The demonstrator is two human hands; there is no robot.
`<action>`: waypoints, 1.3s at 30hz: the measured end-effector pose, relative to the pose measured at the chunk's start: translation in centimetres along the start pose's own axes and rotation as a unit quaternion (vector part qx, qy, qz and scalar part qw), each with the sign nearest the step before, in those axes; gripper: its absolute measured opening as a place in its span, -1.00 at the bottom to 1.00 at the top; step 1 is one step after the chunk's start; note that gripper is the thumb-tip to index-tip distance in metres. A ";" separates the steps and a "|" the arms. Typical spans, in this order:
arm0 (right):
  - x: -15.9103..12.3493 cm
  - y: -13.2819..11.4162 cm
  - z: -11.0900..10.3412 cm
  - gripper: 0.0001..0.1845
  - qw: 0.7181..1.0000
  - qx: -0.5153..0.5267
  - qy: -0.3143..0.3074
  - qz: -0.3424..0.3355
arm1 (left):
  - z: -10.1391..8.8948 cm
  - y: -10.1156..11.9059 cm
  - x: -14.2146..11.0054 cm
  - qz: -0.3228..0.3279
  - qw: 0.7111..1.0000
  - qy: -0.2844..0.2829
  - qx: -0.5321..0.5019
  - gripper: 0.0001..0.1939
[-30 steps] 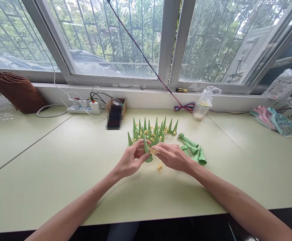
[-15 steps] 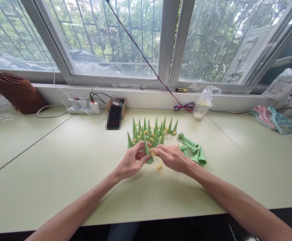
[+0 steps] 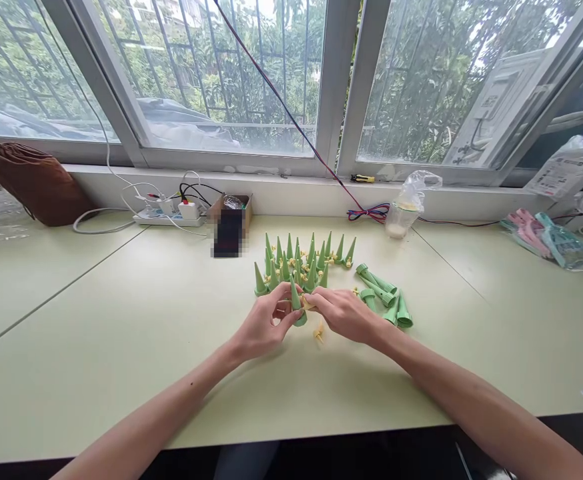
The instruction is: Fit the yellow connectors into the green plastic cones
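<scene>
Head view, left hand: the left hand is gripping a green cone, thumb and fingers closing around its lower part; its tip is pointing up, leaning slightly left
Head view, right hand: the right hand is pinching a yellow piece in its fingertips, holding it at the cone's lower right side; how far it is fitting in, I cannot tell
Held cone's place: it is hovering in front of the standing cones, over the table; compared with a second ago, it is sitting a little lower and further right, both hands keeping their grips
Loose yellow part: a loose yellow part is lying on the table just below the right hand, staying where it was
Standing group: the cones are standing in a cluster, yellow bits showing among them; the arrangement is looking unchanged
Lying group: several lying cones are resting right of the right hand, unmoved
Back edge: a power strip and a bagged cup are remaining in place near the windows
</scene>
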State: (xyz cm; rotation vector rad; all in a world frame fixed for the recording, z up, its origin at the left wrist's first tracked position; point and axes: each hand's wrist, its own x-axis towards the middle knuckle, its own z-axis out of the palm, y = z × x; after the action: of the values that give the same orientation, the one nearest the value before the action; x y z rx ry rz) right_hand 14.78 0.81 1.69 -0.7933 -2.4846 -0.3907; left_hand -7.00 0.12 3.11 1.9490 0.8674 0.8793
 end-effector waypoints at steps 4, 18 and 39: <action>0.0 0.1 0.0 -0.72 1.000 0.000 -0.007 -0.001 | 0.0 0.1 0.0 0.010 1.000 0.004 0.009 -0.77; 0.1 0.1 -0.4 -0.72 1.000 0.002 -0.019 -0.003 | 0.1 -0.2 0.0 0.020 0.999 0.021 0.021 -0.77; 0.0 0.0 -0.1 -0.76 0.997 0.017 -0.071 0.015 | 0.2 -0.1 -0.1 0.031 0.999 0.018 0.029 -0.77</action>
State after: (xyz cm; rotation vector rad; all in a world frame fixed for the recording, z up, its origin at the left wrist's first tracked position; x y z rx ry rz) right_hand 14.83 0.76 1.75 -0.8713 -2.6003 -0.2895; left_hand -6.91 -0.01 2.88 2.0249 0.8644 0.9375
